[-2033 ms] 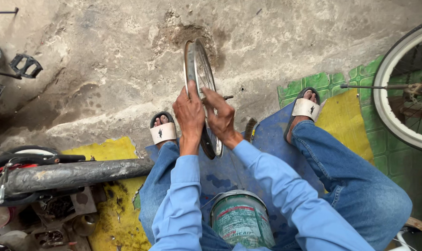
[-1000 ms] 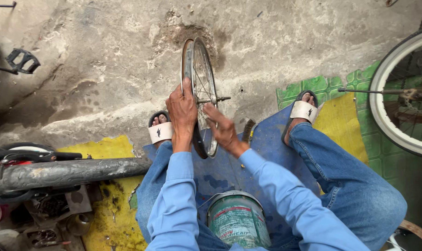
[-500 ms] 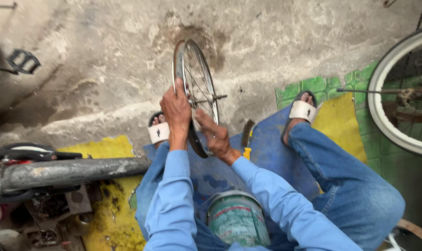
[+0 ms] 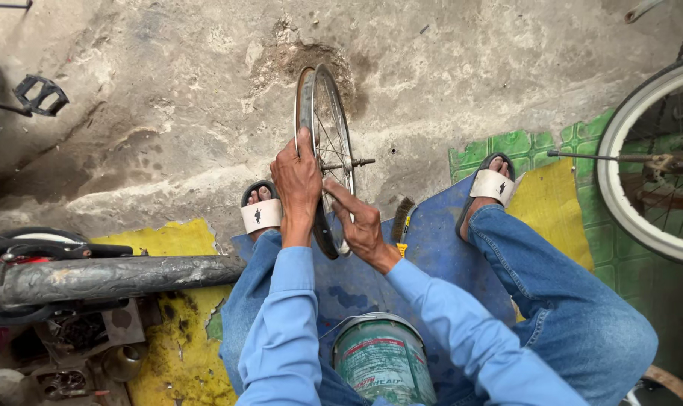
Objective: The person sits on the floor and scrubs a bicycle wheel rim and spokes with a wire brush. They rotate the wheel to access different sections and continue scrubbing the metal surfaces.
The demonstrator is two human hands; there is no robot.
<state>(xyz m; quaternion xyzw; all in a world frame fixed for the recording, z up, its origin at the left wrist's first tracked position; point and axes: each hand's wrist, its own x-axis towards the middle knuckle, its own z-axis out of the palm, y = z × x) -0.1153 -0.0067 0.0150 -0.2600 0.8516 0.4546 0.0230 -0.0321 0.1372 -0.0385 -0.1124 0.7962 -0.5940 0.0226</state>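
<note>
wheel rim (image 4: 308, 98) silver | sleeves (image 4: 285, 331) light blue | mat (image 4: 439, 256) blue | tin (image 4: 383, 361) green

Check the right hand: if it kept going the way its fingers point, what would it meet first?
The right hand points up-left into the bare wheel rim; its fingers already seem to rest on the spokes, so the rim comes first, though depth is unclear.

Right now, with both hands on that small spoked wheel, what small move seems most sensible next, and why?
Probably turn the wheel slightly: the left hand steadies the rim, and the right hand is at the lower spokes, so a small turn brings fresh spokes into reach.
</note>
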